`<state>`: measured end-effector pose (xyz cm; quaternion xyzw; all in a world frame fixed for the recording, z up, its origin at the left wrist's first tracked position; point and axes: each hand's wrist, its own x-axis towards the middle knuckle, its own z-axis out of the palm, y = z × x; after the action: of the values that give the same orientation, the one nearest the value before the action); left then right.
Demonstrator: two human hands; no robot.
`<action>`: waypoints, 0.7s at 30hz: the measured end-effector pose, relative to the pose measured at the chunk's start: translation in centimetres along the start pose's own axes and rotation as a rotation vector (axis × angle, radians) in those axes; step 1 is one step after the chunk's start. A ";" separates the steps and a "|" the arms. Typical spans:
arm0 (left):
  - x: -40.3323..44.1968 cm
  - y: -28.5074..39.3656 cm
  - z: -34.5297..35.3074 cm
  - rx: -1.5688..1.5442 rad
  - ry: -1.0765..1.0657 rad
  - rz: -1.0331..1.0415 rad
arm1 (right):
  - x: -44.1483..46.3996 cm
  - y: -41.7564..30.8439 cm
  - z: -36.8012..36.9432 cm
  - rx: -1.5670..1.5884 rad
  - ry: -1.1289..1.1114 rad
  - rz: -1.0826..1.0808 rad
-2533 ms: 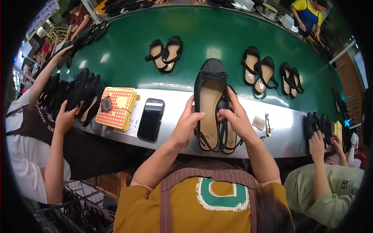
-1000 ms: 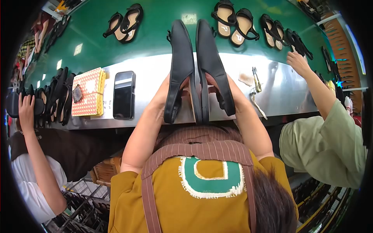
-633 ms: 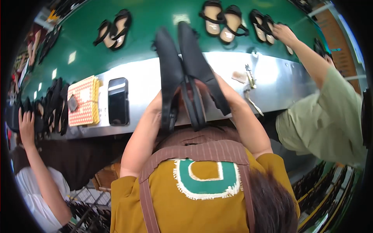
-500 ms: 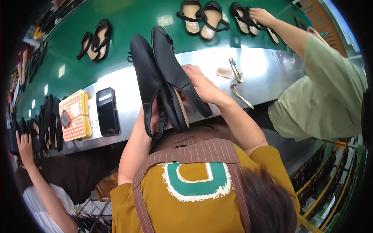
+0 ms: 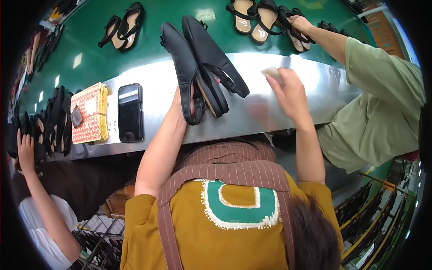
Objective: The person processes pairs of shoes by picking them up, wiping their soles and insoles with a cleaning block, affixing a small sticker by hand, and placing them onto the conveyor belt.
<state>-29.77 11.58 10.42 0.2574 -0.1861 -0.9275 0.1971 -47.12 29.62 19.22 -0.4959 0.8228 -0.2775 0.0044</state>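
My left hand (image 5: 192, 100) holds a pair of black slingback shoes (image 5: 183, 58) above the metal table edge, side by side with their toes pointing away. Most of its fingers are hidden inside and behind the shoes. To the right, my right hand (image 5: 290, 90) pinches a small pale block (image 5: 273, 74) between thumb and fingers, over the metal strip. The block and the shoes are apart.
A black phone (image 5: 130, 112) and a banded stack of yellow-edged cards (image 5: 90, 113) lie at left. Sandal pairs (image 5: 121, 28) stand on the green surface (image 5: 166, 10). A co-worker's hand (image 5: 300, 24) touches sandals at right; another person's hand (image 5: 26, 150) rests by shoes at left.
My right hand has let go of the shoes, moved right and taken up the pale block. The shoes now hang from my left hand alone. The co-worker at right has reached in to the sandals.
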 end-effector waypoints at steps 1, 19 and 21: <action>0.0 -0.1 -0.2 -0.008 0.010 0.000 | -0.4 -2.2 0.6 0.139 -0.017 0.005; 0.6 -1.3 -1.2 0.092 -0.112 0.129 | -0.8 -8.5 6.7 0.091 0.062 -0.133; 0.7 -1.5 -1.3 0.164 -0.098 0.159 | -1.5 -8.0 6.0 0.062 -0.045 -0.118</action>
<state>-30.03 12.24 8.41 0.2114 -0.2904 -0.9021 0.2391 -38.18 25.33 17.39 -0.5491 0.7830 -0.2913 0.0220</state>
